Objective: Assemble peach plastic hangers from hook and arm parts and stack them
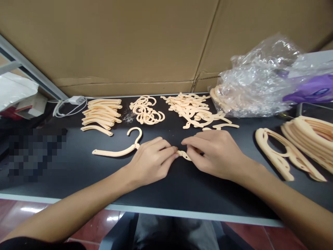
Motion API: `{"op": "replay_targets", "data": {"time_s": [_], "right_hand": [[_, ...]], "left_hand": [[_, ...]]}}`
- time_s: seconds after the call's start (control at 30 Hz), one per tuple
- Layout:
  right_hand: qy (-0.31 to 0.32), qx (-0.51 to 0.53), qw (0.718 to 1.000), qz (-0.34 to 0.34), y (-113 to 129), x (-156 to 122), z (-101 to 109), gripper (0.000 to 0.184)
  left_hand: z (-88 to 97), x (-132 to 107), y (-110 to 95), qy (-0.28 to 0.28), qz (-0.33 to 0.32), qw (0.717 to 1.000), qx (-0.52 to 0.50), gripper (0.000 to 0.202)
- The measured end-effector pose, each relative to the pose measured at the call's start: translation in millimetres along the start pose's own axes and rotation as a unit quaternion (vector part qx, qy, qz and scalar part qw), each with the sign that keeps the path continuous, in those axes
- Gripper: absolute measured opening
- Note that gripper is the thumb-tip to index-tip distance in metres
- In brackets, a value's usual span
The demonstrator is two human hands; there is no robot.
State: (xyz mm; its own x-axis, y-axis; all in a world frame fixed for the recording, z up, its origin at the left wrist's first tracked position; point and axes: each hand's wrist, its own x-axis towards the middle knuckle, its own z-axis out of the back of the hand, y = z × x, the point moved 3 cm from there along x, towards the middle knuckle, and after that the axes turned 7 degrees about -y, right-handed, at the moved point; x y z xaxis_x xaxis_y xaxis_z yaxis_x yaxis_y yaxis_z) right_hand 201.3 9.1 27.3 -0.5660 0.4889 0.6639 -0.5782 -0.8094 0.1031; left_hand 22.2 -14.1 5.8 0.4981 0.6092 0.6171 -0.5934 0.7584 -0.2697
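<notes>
A cream plastic clothes hanger [117,152], partly put together, lies on the dark table. Its hook points up and one arm stretches left; its right part runs under my hands. My left hand [155,158] is closed around the hanger's right arm, fingers pinched near its end. Just right of it, my right hand [215,152] bends its fingers at the tip of that arm, thumb and index close to the small end piece [185,155]. What sits between the right fingertips is hidden.
Behind are piles of straight arms [102,113], hooks [147,111] and curved pieces [188,107]. A clear plastic bag [257,83] stands at back right. Finished-looking folded hangers [309,139] lie at right. A white cable [70,106] is at back left, against a cardboard wall [130,41].
</notes>
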Motion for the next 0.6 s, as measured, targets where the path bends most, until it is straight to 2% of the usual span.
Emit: {"op": "replay_targets", "data": {"time_s": [0.13,0.23,0.33,0.4,0.47,0.6], "right_hand": [[-0.030,-0.048,0.998,-0.040,-12.7,-1.5,-0.7,0.026],[-0.053,-0.117,0.980,-0.150,-34.8,-0.8,3.1,0.026],[-0.027,-0.172,0.946,-0.274,-57.3,-0.3,8.7,0.027],[-0.012,-0.176,0.935,-0.309,-66.2,0.1,11.1,0.021],[-0.010,-0.144,0.945,-0.294,-70.0,0.6,10.0,0.016],[-0.024,-0.058,0.979,-0.195,-69.9,-1.7,-2.0,0.014]], "left_hand": [[0.6,0.5,0.0,-0.012,0.000,1.000,0.012,0.018],[1.4,1.1,-0.7,-0.011,-0.001,1.000,0.015,0.017],[2.1,1.9,-1.8,0.019,0.004,0.999,0.036,0.022],[2.5,2.2,-3.2,0.049,-0.009,0.998,0.041,0.026],[2.7,2.1,-5.1,0.073,-0.036,0.997,0.019,0.032],[2.0,0.6,-6.9,0.095,-0.072,0.993,-0.009,0.039]]}}
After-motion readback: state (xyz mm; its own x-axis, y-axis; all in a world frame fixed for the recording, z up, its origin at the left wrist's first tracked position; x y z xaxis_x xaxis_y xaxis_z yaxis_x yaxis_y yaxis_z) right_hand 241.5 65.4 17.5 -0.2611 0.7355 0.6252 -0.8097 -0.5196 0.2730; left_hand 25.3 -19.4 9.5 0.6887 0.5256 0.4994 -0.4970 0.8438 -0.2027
